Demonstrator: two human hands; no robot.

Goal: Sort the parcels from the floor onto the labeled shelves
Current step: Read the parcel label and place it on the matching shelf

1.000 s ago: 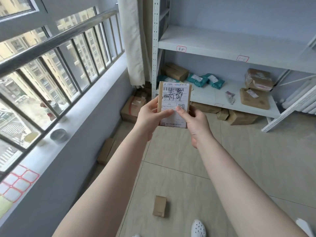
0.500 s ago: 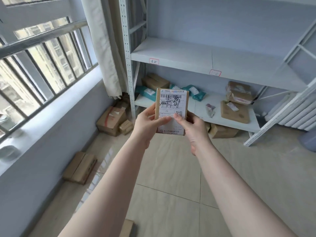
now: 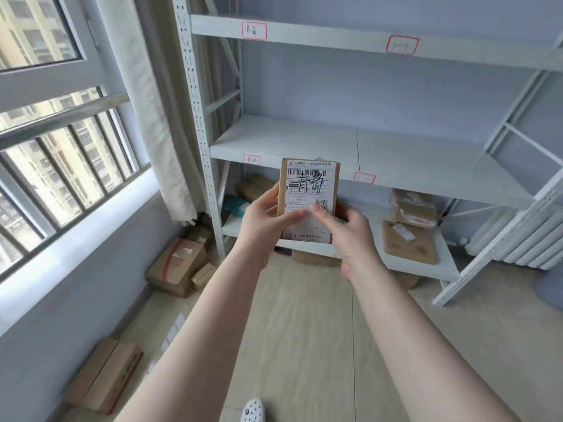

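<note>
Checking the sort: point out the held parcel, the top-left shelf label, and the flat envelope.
held parcel [image 3: 309, 190], head view, white shipping label.
top-left shelf label [image 3: 254, 31], head view, centre.
flat envelope [image 3: 408, 246], head view, brown face.

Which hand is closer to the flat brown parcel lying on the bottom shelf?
Right. The right hand is beside the flat brown parcel, just to its left. The left hand is farther left, across the held box.

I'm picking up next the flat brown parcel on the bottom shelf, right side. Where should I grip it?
The flat brown parcel lies flat with its near edge close to the bottom shelf's front rim. Probably best to come from the front and pinch that near long edge, thumb on top and fingers beneath. It looks thin, so one hand should do, clear of the loose white label.
</note>
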